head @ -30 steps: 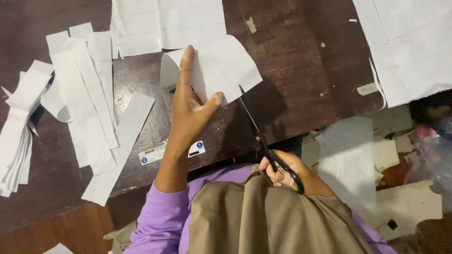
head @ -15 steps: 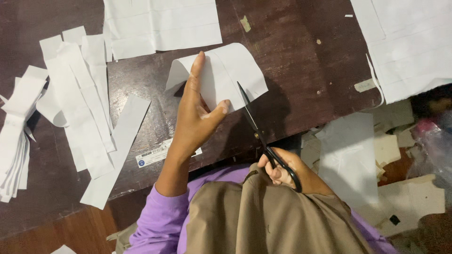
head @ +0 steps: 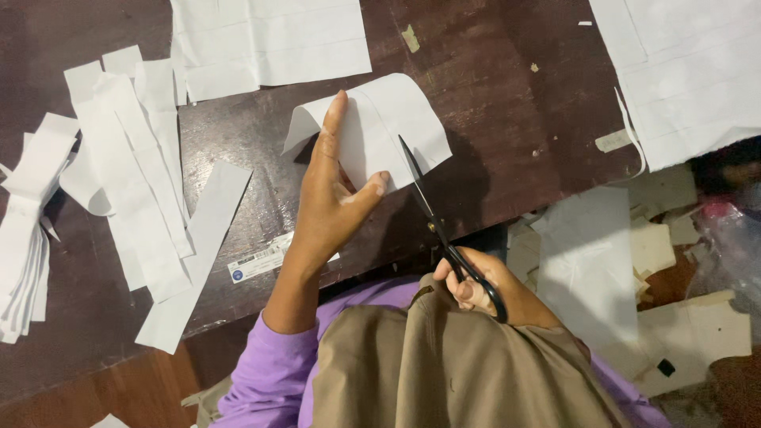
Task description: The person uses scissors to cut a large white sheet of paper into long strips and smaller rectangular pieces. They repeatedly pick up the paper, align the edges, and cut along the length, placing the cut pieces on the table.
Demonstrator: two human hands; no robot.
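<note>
Near the middle of the dark wooden table, we hold a curled sheet of white paper and cut into it with black-handled scissors. Judging by what lies around, much of the cutting looks done: a spread of white strips covers the left part of the table, and a stacked bundle of strips sits at the far left edge. Uncut sheets remain, one large sheet at the far side and more paper at the right, so a good deal seems left. The blades have entered the near edge of the curled sheet, pointing away from us.

Our left hand lies on the sheet, index finger stretched along it and thumb spread toward the blades, pinning it flat. Our right hand is closed around the scissor loops, near our body, just off the table's near edge.
</note>
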